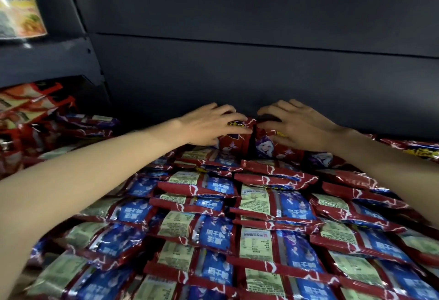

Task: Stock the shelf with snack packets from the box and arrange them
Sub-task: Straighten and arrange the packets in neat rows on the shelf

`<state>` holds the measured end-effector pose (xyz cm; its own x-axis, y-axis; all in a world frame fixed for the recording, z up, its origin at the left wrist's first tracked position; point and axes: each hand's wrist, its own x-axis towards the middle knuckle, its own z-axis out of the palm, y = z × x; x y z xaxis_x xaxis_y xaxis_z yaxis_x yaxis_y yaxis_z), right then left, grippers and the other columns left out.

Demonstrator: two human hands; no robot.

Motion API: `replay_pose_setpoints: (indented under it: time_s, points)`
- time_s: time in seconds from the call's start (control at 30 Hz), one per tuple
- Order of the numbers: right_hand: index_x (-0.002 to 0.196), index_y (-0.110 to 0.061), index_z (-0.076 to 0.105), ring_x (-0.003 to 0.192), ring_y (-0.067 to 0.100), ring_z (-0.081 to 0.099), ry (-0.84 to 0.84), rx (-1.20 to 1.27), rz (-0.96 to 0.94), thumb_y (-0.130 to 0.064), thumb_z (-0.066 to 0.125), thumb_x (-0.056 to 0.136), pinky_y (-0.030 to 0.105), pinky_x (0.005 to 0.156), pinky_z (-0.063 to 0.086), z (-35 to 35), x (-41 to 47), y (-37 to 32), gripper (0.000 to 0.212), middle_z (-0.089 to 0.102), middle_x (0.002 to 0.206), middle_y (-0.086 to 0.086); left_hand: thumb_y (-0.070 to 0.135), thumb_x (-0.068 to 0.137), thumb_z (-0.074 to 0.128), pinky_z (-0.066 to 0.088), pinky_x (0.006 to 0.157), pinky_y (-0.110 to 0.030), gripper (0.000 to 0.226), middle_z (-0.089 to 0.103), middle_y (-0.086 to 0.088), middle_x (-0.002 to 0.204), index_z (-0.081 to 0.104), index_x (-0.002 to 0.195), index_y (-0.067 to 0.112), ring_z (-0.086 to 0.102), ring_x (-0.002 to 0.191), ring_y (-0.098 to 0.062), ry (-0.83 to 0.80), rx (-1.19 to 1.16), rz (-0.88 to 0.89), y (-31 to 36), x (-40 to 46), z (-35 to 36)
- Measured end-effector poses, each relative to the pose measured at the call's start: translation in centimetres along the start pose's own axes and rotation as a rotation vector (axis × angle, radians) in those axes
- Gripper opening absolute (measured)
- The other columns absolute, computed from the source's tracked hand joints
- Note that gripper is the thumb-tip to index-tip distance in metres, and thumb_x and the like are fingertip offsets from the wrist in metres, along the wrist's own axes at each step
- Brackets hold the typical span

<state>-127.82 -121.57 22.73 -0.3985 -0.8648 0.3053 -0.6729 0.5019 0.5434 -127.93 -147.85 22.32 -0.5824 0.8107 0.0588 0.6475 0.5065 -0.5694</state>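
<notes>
Red and blue snack packets [256,207] lie in overlapping rows across the whole shelf, most with their printed backs up. At the back of the shelf some packets [263,147] stand upright, showing a cartoon face. My left hand [211,125] rests on the tops of these upright packets from the left, its fingers bent over them. From the right, my right hand [297,125] lies on the same packets, its fingers curled over their top edge. The two hands' fingertips nearly meet. No box is in view.
The dark back wall of the shelf [237,74] rises right behind the hands. At the left, a neighbouring shelf [47,59] carries a yellow package [19,5], with more red packets [31,109] stacked below it.
</notes>
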Motion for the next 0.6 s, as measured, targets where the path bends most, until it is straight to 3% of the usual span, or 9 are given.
replay_pose_setpoints:
  time_s: [0.07, 0.13, 0.23, 0.37, 0.47, 0.53, 0.6]
  points:
    - [0.112, -0.015, 0.066, 0.105, 0.027, 0.056, 0.035, 0.062, -0.017, -0.033, 0.052, 0.09, 0.038, 0.08, 0.048, -0.9, 2.4, -0.9, 0.031, 0.058, 0.121, 0.009, 0.035, 0.091, 0.055, 0.04, 0.097, -0.035, 0.052, 0.042, 0.003, 0.142, 0.038, 0.14, 0.03, 0.04, 0.127, -0.018, 0.076, -0.145, -0.063, -1.1, -2.7, -2.0]
    - [0.114, -0.016, 0.063, 0.1, 0.025, 0.059, 0.015, 0.162, -0.008, -0.04, 0.04, 0.093, 0.039, 0.082, 0.049, -2.0, 5.5, -2.4, 0.04, 0.062, 0.111, 0.006, 0.039, 0.093, 0.05, 0.048, 0.088, -0.036, 0.034, 0.06, 0.01, 0.121, 0.055, 0.125, 0.031, 0.055, 0.11, -0.013, 0.131, -0.276, -0.185, -2.7, -6.4, -3.5]
    - [0.127, -0.02, 0.054, 0.103, 0.021, 0.059, -0.086, 0.436, 0.044, -0.049, 0.047, 0.094, 0.039, 0.088, 0.048, -2.7, 10.3, -5.6, 0.045, 0.063, 0.113, 0.001, 0.041, 0.09, 0.054, 0.051, 0.068, -0.031, 0.017, 0.068, 0.011, 0.091, 0.066, 0.098, 0.032, 0.064, 0.083, -0.013, 0.222, -0.418, -0.449, -4.3, -12.5, -3.2]
    - [0.133, -0.027, 0.04, 0.119, 0.014, 0.047, -0.288, 0.748, 0.031, -0.061, 0.056, 0.083, 0.04, 0.096, 0.044, -1.9, 15.7, -10.6, 0.063, 0.048, 0.134, -0.004, 0.038, 0.089, 0.05, 0.046, 0.056, -0.029, 0.023, 0.063, 0.004, 0.072, 0.067, 0.089, 0.022, 0.061, 0.068, -0.019, 0.524, -0.367, -0.708, -3.5, -17.5, -0.4]
    - [0.13, -0.028, 0.041, 0.118, 0.016, 0.046, -0.324, 0.859, 0.065, -0.057, 0.056, 0.086, 0.041, 0.099, 0.042, -0.2, 18.2, -12.3, 0.056, 0.048, 0.13, -0.001, 0.025, 0.09, 0.056, 0.049, 0.062, -0.031, 0.017, 0.067, 0.002, 0.075, 0.07, 0.089, 0.015, 0.061, 0.072, -0.018, 0.61, -0.256, -0.574, -2.6, -19.5, 0.5]
    - [0.125, -0.022, 0.052, 0.108, 0.02, 0.054, -0.173, 0.868, 0.113, -0.044, 0.054, 0.092, 0.042, 0.093, 0.045, 0.4, 19.1, -12.3, 0.04, 0.055, 0.119, 0.004, 0.023, 0.089, 0.06, 0.052, 0.068, -0.033, 0.015, 0.069, 0.0, 0.082, 0.071, 0.091, 0.013, 0.062, 0.077, -0.018, 0.577, -0.17, -0.366, -2.3, -20.1, 1.2]
    - [0.119, -0.013, 0.06, 0.1, 0.027, 0.06, 0.026, 0.787, 0.181, -0.031, 0.052, 0.096, 0.044, 0.086, 0.049, 0.8, 19.5, -11.5, 0.03, 0.061, 0.11, 0.01, 0.029, 0.089, 0.059, 0.055, 0.07, -0.033, 0.023, 0.067, -0.002, 0.095, 0.068, 0.106, 0.015, 0.061, 0.088, -0.019, 0.435, -0.149, -0.254, -1.9, -20.1, 2.2]
